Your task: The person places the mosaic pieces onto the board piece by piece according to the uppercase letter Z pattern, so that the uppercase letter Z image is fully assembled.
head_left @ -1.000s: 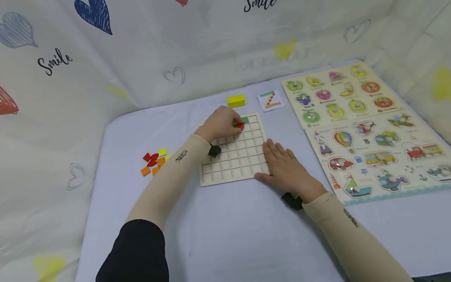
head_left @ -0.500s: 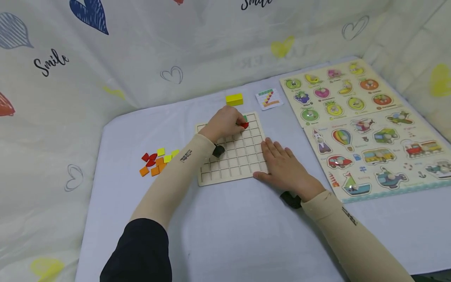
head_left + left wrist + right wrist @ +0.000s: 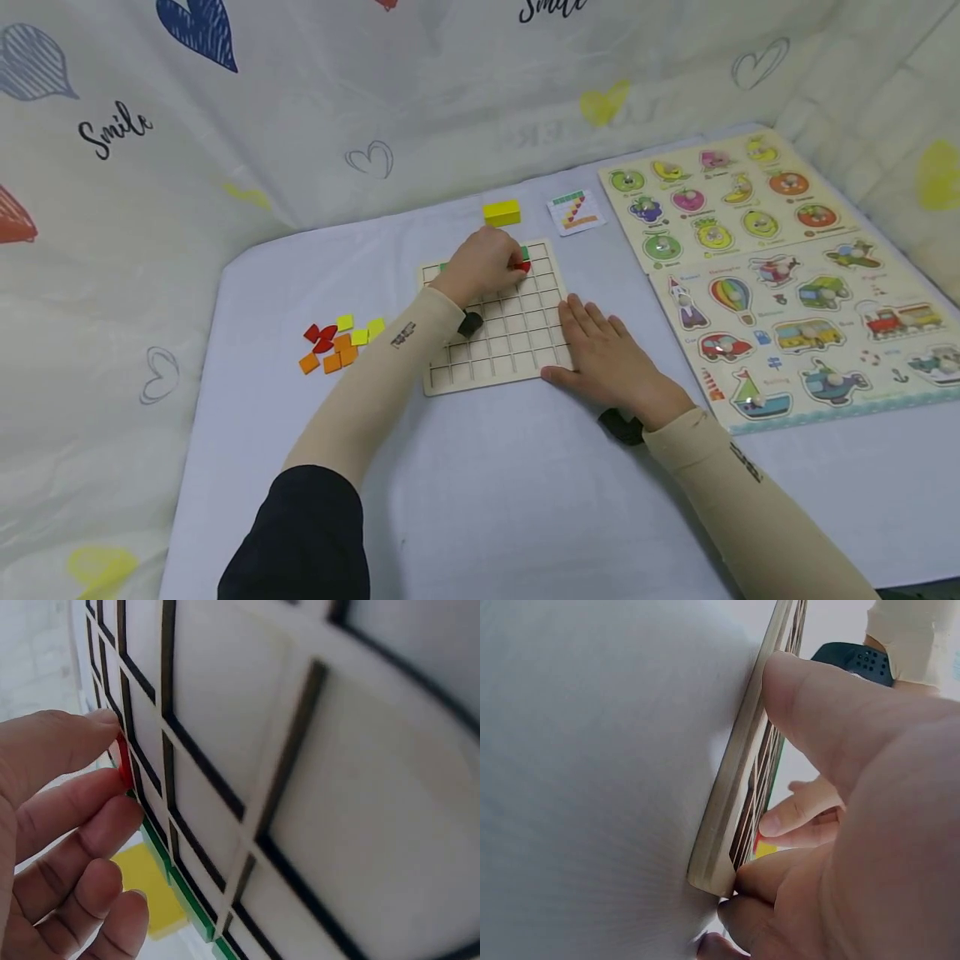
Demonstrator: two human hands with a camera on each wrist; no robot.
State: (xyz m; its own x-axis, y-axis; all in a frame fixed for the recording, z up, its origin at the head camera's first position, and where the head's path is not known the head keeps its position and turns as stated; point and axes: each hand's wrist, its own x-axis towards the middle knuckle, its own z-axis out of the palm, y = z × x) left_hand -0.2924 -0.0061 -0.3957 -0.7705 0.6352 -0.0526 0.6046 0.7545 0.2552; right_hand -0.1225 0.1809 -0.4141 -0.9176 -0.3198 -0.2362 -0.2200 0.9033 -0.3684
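Note:
A pale wooden grid board (image 3: 517, 333) lies on the white tablecloth. Over its far part, my left hand (image 3: 483, 265) pinches a small red tile (image 3: 525, 267) between thumb and index finger; in the left wrist view the red tile (image 3: 124, 760) sits right at the grid, its other fingers loosely bent. Green tiles (image 3: 184, 894) fill cells along the board's far edge, partly hidden by the hand. My right hand (image 3: 611, 354) rests with straight fingers on the board's right edge; in the right wrist view its thumb and fingers touch the board's side (image 3: 731, 787).
Loose red, orange and yellow tiles (image 3: 332, 343) lie left of the board. Behind it are a yellow block (image 3: 502, 213) and a printed pattern card (image 3: 576, 213). Fruit and vehicle puzzle boards (image 3: 757, 250) cover the right side. A printed curtain (image 3: 300, 108) hangs behind.
My left hand has shifted slightly right along the far row with the red tile, which now sits under the right-hand green tiles. My right hand stays in place.

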